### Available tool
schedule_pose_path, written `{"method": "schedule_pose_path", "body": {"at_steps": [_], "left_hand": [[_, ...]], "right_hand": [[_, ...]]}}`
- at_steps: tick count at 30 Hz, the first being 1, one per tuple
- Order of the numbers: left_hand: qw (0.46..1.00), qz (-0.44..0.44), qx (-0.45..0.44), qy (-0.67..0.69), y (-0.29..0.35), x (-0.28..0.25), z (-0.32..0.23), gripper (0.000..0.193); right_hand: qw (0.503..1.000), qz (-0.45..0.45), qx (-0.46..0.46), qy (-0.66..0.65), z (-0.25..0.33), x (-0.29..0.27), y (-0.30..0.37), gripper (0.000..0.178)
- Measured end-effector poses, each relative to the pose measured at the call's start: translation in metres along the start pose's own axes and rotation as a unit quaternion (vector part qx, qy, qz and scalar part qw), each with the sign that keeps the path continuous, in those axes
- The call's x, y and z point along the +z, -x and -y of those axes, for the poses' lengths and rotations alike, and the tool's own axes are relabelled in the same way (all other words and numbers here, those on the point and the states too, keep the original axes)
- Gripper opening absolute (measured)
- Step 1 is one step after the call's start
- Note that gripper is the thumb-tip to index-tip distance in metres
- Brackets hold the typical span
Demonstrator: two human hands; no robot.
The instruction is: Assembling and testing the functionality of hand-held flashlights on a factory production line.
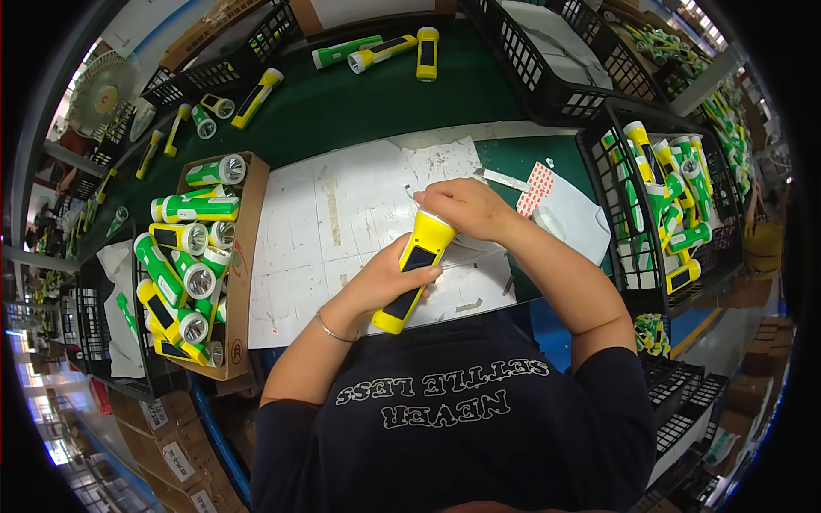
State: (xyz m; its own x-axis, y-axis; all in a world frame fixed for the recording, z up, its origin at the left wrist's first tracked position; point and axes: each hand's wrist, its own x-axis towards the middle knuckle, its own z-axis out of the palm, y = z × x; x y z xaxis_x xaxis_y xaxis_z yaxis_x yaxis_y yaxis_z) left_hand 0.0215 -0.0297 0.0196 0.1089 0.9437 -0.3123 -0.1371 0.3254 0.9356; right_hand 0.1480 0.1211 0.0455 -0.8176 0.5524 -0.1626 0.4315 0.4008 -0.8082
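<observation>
A yellow flashlight (434,231) with a dark panel along its side stands tilted in front of my chest, over the white work board (299,222). My left hand (376,278) is wrapped round its body, thumb across the panel. At its upper, wider end my right hand (470,205) closes over the white-rimmed head, fingers curled down on it. The lens is hidden under those fingers, and I cannot make out whether they also hold something small.
A cardboard box (243,299) of green and yellow flashlights stands left; a black crate (629,256) of more stands right. Several flashlights, one a yellow flashlight (427,56), lie on the green table (342,103). Beside my right arm are a red-and-white sheet (536,186) and a white ring (549,224).
</observation>
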Motion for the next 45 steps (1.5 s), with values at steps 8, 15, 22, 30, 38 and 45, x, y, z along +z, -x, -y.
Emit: {"method": "schedule_pose_path", "body": {"at_steps": [8,15,22,30,38,45], "left_hand": [[0.905,0.203,-0.085,0.364,0.012,0.002,0.009,0.041],[0.977,0.113,0.012,0.182,0.011,0.005,-0.002,0.042],[0.945,-0.152,0.205,-0.203,0.005,0.004,0.004,0.048],[0.944,-0.165,0.229,-0.172,0.005,0.009,-0.001,0.057],[0.945,-0.153,0.226,-0.181,-0.001,0.009,0.016,0.066],[0.985,-0.073,0.139,-0.075,0.006,0.008,0.013,0.048]], "right_hand": [[0.988,0.061,-0.109,-0.094,0.0,0.005,0.004,0.036],[0.982,-0.031,-0.188,-0.004,0.03,-0.007,0.017,0.032],[0.937,-0.099,-0.335,0.019,0.043,-0.001,0.041,0.058],[0.961,-0.01,-0.266,-0.079,0.047,-0.005,0.045,0.047],[0.927,0.083,-0.145,-0.336,0.036,0.007,0.033,0.025],[0.928,0.079,-0.144,-0.335,0.031,-0.009,0.023,0.031]]}}
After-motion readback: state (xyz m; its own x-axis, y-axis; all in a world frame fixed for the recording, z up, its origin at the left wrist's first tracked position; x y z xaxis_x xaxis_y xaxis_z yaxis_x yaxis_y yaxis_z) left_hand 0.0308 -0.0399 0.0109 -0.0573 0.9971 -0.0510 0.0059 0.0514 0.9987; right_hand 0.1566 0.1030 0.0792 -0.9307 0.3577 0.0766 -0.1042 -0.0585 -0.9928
